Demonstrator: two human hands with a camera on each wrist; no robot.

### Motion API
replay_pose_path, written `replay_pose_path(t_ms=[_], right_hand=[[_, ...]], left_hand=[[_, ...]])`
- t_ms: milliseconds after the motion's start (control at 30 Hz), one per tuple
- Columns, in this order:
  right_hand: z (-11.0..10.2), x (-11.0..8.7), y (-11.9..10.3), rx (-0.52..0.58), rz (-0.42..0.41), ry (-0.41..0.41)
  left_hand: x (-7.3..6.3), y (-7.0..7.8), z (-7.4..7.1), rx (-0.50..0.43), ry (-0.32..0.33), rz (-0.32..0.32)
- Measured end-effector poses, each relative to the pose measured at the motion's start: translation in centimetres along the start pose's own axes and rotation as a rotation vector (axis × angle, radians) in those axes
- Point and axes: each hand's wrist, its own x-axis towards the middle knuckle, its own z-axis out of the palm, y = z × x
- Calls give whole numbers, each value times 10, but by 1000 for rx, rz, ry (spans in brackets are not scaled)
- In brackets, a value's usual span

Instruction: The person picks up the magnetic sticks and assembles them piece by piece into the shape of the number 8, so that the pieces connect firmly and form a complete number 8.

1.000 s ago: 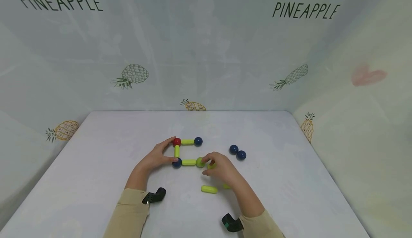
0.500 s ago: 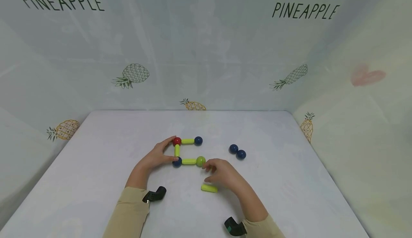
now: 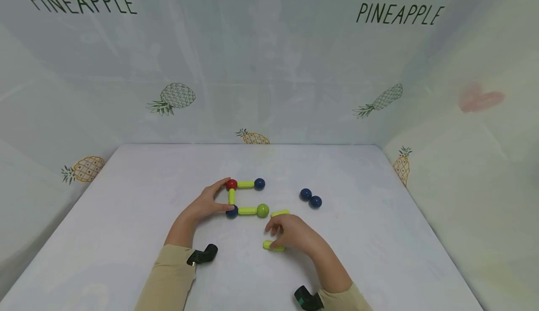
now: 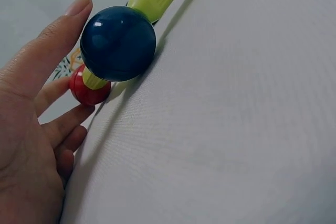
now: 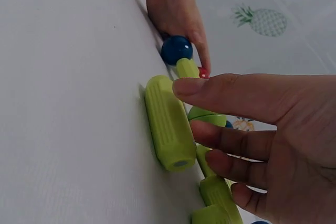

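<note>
My left hand (image 3: 206,204) holds the left side of a magnetic ball-and-rod shape, index finger at the red ball (image 3: 231,184) and thumb on the blue ball (image 4: 118,43). A yellow-green rod (image 3: 231,197) joins these balls. Another rod (image 3: 245,185) runs to a farther blue ball (image 3: 259,184), and a nearer rod (image 3: 247,211) to a green ball (image 3: 263,210). My right hand (image 3: 294,234) is over a loose yellow-green magnetic rod (image 5: 169,124), thumb tip at one end, fingers extended beyond its side. A second loose rod (image 3: 280,213) lies just right of the green ball.
Two blue balls (image 3: 305,194) lie together on the white table (image 3: 358,236), right of the shape. More loose rods (image 5: 218,198) show past the right fingers in the right wrist view. A pineapple-print cloth (image 3: 269,68) surrounds the table's back and sides.
My right hand has moved from beside the green ball toward the nearer loose rod. The rod formerly at its fingers now lies behind them. The left hand keeps its hold.
</note>
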Motion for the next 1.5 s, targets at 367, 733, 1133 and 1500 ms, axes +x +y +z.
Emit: replay_pose_path(t_ms=[367, 733, 1133, 1500], right_hand=[[2, 0, 3, -108, -57, -16], [6, 1, 6, -154, -93, -38], [-5, 4, -4, -148, -65, -23], [-15, 13, -8, -91, -3, 0]], left_hand=[[1, -4, 1, 16, 7, 8], [-2, -2, 2, 2, 11, -12], [0, -4, 1, 8, 10, -10], [1, -2, 2, 9, 8, -8]])
